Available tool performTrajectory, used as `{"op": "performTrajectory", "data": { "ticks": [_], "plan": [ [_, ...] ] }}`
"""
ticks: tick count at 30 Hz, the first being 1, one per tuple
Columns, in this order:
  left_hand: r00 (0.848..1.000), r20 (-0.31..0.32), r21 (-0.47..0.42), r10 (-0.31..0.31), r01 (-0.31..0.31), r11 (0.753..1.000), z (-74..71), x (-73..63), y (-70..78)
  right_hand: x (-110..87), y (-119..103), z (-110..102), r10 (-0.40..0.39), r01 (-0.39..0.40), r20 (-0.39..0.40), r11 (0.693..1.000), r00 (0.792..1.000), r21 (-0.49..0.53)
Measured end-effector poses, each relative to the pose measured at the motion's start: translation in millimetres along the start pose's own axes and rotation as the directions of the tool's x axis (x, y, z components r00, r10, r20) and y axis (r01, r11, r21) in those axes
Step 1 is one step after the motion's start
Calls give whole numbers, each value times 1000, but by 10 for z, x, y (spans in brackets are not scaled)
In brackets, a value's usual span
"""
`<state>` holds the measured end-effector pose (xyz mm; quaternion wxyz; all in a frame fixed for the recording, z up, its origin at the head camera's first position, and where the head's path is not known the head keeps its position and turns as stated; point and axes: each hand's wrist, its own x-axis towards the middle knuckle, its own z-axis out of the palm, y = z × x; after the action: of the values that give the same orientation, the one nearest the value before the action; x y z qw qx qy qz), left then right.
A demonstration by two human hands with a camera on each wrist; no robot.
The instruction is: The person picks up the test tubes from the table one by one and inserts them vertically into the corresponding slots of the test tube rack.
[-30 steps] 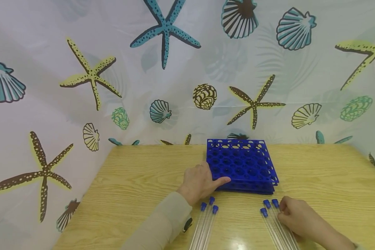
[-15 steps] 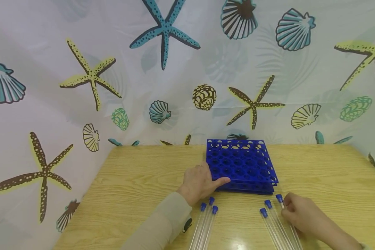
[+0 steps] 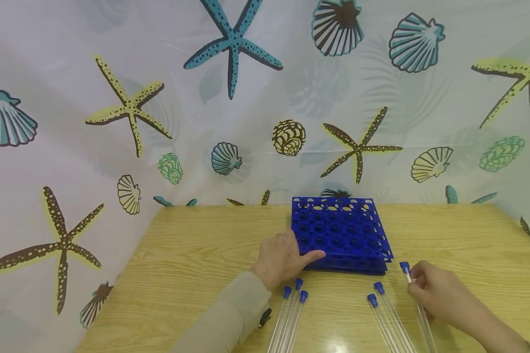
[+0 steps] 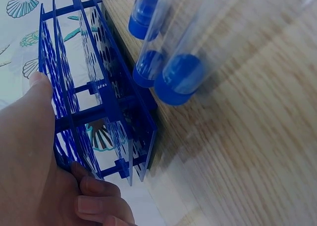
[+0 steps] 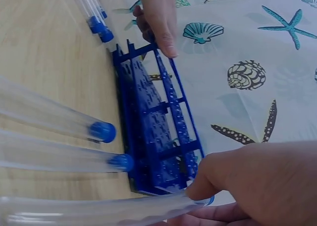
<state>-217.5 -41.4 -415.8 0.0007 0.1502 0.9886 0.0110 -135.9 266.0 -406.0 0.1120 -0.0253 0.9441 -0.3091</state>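
Observation:
My left hand (image 3: 279, 257) grips the near left corner of a blue test tube rack (image 3: 341, 229), which stands at the back of the table. In the left wrist view the thumb lies on the rack's (image 4: 113, 104) top edge, with the other fingers curled at its side. To the right, my right hand (image 3: 443, 293) pinches a clear test tube (image 3: 425, 323) just below its blue cap. That tube slants, cap end away from me; whether its far end touches the table is out of view. No tubes show in the rack's holes.
Two capped test tubes (image 3: 390, 316) lie on the wooden table (image 3: 194, 255), left of my right hand. Three more capped tubes (image 3: 288, 318) lie beside my left forearm. A white curtain (image 3: 256, 117) printed with starfish and shells hangs behind the table.
My right hand has drawn one test tube rightward and away from the other two, its cap rising slightly in view. My left hand and the rack have stayed still.

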Motion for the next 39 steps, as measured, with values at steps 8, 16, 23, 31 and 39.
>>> {"op": "performTrajectory", "data": {
  "ticks": [8, 16, 23, 31, 39],
  "plan": [
    [1000, 9, -10, -9, 9, 1000, 7, 10, -2, -12, -63, -192, -49, 51, -67, 998, 997, 38],
    [1000, 2, -6, -13, 13, 1000, 13, 12, -2, -12, -168, -281, -149, 153, -199, 988, 969, 5],
    [1000, -3, 0, -11, 11, 1000, 14, 1, 0, -1, -331, -332, -268, 251, -348, 964, 899, -94],
    [1000, -13, -8, -12, 12, 1000, 6, -8, 3, 12, -512, -377, -372, 379, -509, 921, 776, -93],
    [1000, -22, -6, -7, 7, 1000, 5, -8, -1, 20, -677, -360, -434, 503, -605, 862, 668, -63]
  ]
}}
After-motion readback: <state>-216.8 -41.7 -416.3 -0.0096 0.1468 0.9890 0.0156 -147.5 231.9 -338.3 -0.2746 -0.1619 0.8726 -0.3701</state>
